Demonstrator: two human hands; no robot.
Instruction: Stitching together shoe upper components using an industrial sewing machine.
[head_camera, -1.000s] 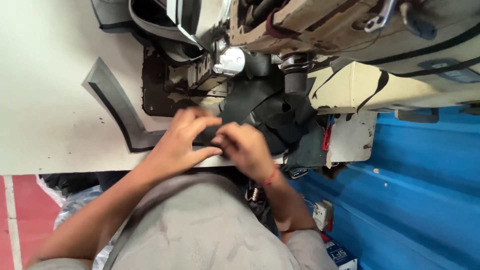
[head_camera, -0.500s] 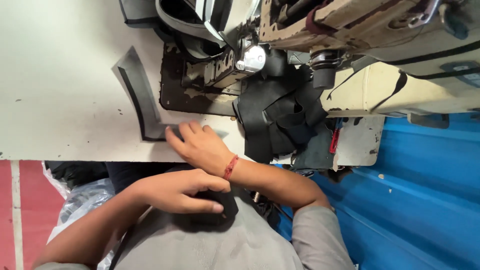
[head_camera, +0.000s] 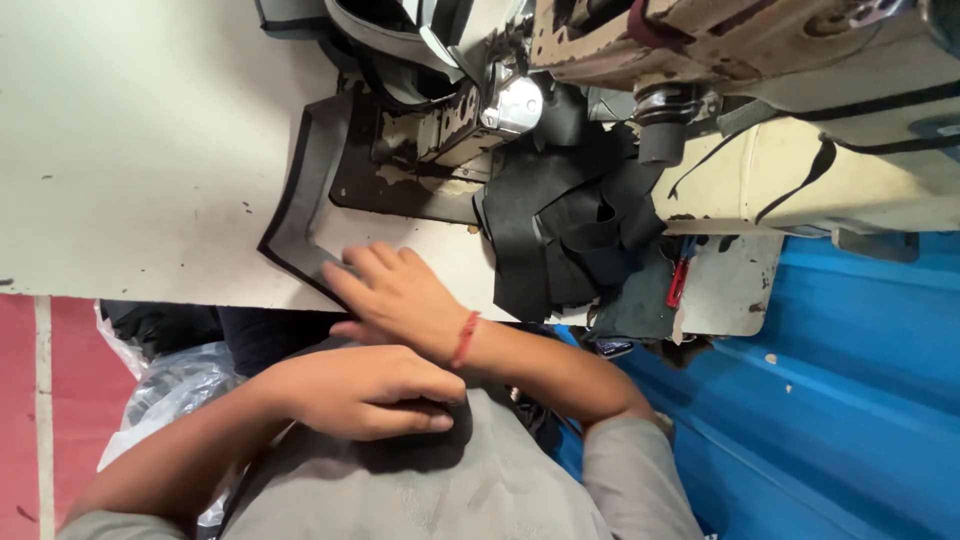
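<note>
The right hand (head_camera: 400, 292) I see reaching across the body, and it lies flat with the fingers stretched out. The fingertips (head_camera: 345, 270) press on the lower corner of a dark curved strip (head_camera: 300, 200), which looks like a grey band with black edges. The hand does not grip anything; it is only resting on the strip. At its wrist there is a red thread bracelet (head_camera: 464, 340).

The left hand (head_camera: 365, 390) is nearer to the body than the strip. It is closed loosely, with the fingers curled against the grey shirt (head_camera: 450, 480). I cannot tell if there is something inside it.

The strip lies on the white table (head_camera: 130, 150), with its lower corner near the table edge, and its upper end goes toward the sewing machine (head_camera: 500, 100). To the right of the strip a pile of black fabric pieces (head_camera: 560, 230) lies on the table, just beside the machine. Further right from the strip, past the pile, a small red tool (head_camera: 680, 280) is at the table corner. Below the strip, under the table edge, I see a clear plastic bag (head_camera: 170, 385) on the red floor (head_camera: 60, 400). On the far right there is a blue surface (head_camera: 860, 400).
</note>
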